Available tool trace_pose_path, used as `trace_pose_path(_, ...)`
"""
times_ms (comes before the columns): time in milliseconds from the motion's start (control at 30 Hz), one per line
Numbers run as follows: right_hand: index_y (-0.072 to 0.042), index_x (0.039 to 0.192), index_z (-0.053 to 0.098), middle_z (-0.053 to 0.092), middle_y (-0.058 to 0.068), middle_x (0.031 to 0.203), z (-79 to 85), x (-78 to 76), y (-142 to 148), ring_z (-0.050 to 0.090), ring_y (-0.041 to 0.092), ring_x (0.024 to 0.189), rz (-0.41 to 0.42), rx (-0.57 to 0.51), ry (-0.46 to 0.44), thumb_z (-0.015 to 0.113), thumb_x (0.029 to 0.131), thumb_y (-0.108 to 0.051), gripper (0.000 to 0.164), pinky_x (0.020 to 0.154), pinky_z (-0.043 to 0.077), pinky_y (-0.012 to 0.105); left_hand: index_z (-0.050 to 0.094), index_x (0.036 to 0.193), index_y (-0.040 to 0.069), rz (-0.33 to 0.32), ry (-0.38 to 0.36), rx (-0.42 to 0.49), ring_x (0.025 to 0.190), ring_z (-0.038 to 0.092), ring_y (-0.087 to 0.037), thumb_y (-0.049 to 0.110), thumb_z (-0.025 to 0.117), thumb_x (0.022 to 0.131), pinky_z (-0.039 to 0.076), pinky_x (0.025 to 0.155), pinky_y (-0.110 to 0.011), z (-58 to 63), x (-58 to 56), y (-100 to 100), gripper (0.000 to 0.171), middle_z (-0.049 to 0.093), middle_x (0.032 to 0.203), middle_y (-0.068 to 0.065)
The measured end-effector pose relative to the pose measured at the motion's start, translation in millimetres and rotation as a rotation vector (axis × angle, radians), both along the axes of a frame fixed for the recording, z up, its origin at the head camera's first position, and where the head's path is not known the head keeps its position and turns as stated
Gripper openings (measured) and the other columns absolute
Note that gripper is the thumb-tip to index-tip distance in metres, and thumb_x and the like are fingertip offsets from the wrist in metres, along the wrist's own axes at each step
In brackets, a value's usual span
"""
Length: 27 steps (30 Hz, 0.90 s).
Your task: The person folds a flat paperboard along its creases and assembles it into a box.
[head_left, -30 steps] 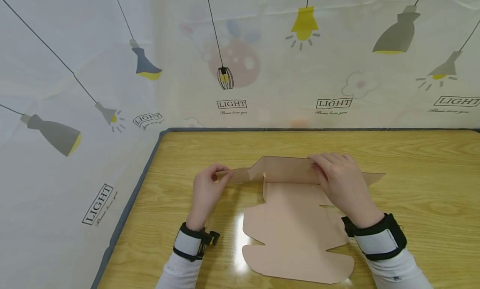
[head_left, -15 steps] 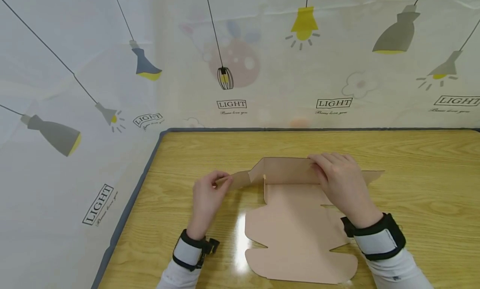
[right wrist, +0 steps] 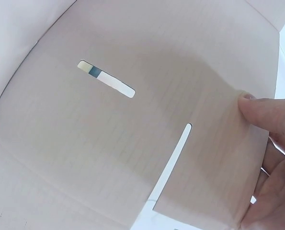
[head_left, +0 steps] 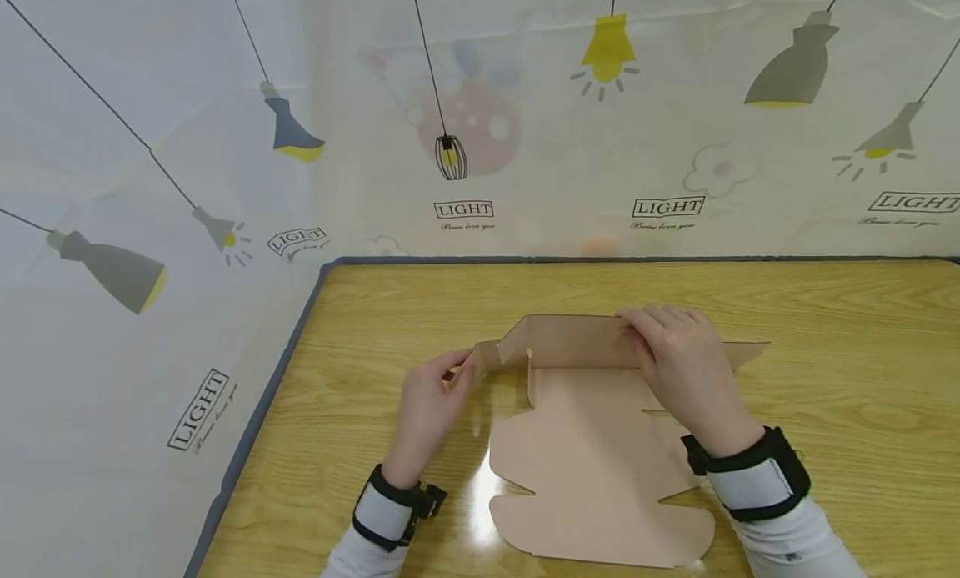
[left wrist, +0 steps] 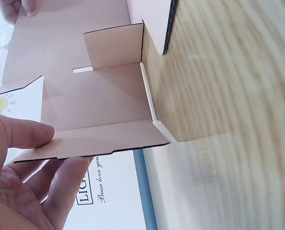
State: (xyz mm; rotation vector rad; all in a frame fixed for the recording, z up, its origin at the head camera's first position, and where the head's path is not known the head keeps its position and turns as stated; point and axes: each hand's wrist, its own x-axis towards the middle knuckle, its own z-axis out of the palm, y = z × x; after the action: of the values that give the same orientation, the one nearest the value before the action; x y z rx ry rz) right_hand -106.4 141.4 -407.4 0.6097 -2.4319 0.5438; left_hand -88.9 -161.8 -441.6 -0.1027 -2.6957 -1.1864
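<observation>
A partly folded cardboard box blank [head_left: 592, 465] lies on the table, its far panel [head_left: 573, 342] raised upright. My left hand [head_left: 431, 411] pinches the end of the side flap at the panel's left, thumb on one face and fingers on the other. In the left wrist view, this end strip [left wrist: 99, 141] is bent up along a crease. My right hand [head_left: 690, 374] grips the raised panel's top edge toward its right end. The right wrist view has the thumb [right wrist: 264, 112] on the inner face, near two slots in the cardboard; the fingers are partly hidden behind.
The wood-grain table [head_left: 847, 394] has a grey-blue edging [head_left: 255, 419] at its left and back. Behind it hangs a pale sheet [head_left: 555, 144] printed with lamps. Notched flaps of the blank spread toward the front.
My left hand has shifted right, toward the raised panel, and the end of the left flap has bent with it. The right hand stays on the panel's edge. The blank slid slightly right earlier.
</observation>
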Motion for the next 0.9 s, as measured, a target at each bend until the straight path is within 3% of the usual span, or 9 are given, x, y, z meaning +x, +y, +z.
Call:
trace_pose_path(67,0.0,0.108,0.077,0.08,0.016,0.094,-0.1,-0.1,0.1,0.076,0.036,0.086,0.0,-0.001,0.0,0.081,0.086,0.002,0.022,0.075,0.058,0.052,0.079,0.12,0.004,-0.013,-0.036,0.017,0.084,0.075,-0.03,0.013,0.071,0.099,0.053,0.055,-0.023,0.5,0.6,0.8,0.024,0.081,0.112,-0.017)
trace_pose_path(167,0.0,0.107,0.077,0.08,0.016,0.094,0.0,-0.1,0.1,0.076,0.036,0.086,0.0,-0.002,0.002,0.081,0.086,0.002,0.022,0.075,0.058,0.053,0.075,0.125,0.002,-0.039,-0.082,0.038,0.098,0.077,-0.034,0.011,0.068,0.1,0.064,0.073,-0.036,1.3,1.4,1.8,0.027,0.08,0.117,-0.018)
trace_pose_path(267,0.0,0.107,0.077,0.08,0.016,0.094,0.3,0.2,0.0,0.076,0.036,0.086,-0.001,-0.004,0.001,0.081,0.086,0.002,0.022,0.076,0.058,0.053,0.07,0.129,0.0,-0.068,-0.121,0.067,0.11,0.076,-0.038,0.009,0.064,0.101,0.063,0.093,-0.051,1.6,1.7,2.7,0.03,0.078,0.122,-0.019)
trace_pose_path(333,-0.001,0.107,0.076,0.08,0.016,0.094,0.5,0.5,-0.1,0.076,0.036,0.086,-0.001,-0.007,0.001,0.081,0.086,0.002,0.022,0.076,0.058,0.053,0.067,0.133,0.001,-0.078,-0.139,0.065,0.114,0.074,-0.039,0.01,0.063,0.101,0.061,0.097,-0.054,1.3,2.0,3.1,0.034,0.076,0.126,-0.02)
trace_pose_path(567,0.0,0.106,0.076,0.08,0.016,0.093,0.3,1.2,-0.3,0.076,0.036,0.086,0.001,-0.016,0.006,0.081,0.086,0.002,0.021,0.076,0.058,0.053,0.063,0.143,0.005,-0.08,-0.189,0.022,0.119,0.071,-0.038,0.025,0.077,0.095,0.061,0.095,-0.054,-1.7,2.3,5.7,0.054,0.071,0.138,-0.018)
trace_pose_path(733,-0.001,0.106,0.076,0.08,0.016,0.092,-0.3,1.4,-0.5,0.076,0.036,0.085,-0.007,-0.02,0.007,0.081,0.086,0.002,0.02,0.075,0.057,0.051,0.059,0.146,0.002,-0.094,-0.204,0.026,0.122,0.069,-0.04,0.024,0.078,0.094,0.061,0.096,-0.055,-0.7,5.1,10.2,0.06,0.067,0.144,-0.02)
trace_pose_path(900,0.0,0.106,0.077,0.08,0.016,0.093,-0.9,0.5,-2.2,0.076,0.036,0.085,-0.018,-0.027,0.002,0.08,0.088,0.0,0.019,0.074,0.057,0.052,0.059,0.145,0.001,-0.141,-0.221,0.049,0.121,0.069,-0.041,0.02,0.077,0.094,0.065,0.084,-0.047,0.9,11.4,16.3,0.058,0.067,0.142,-0.021)
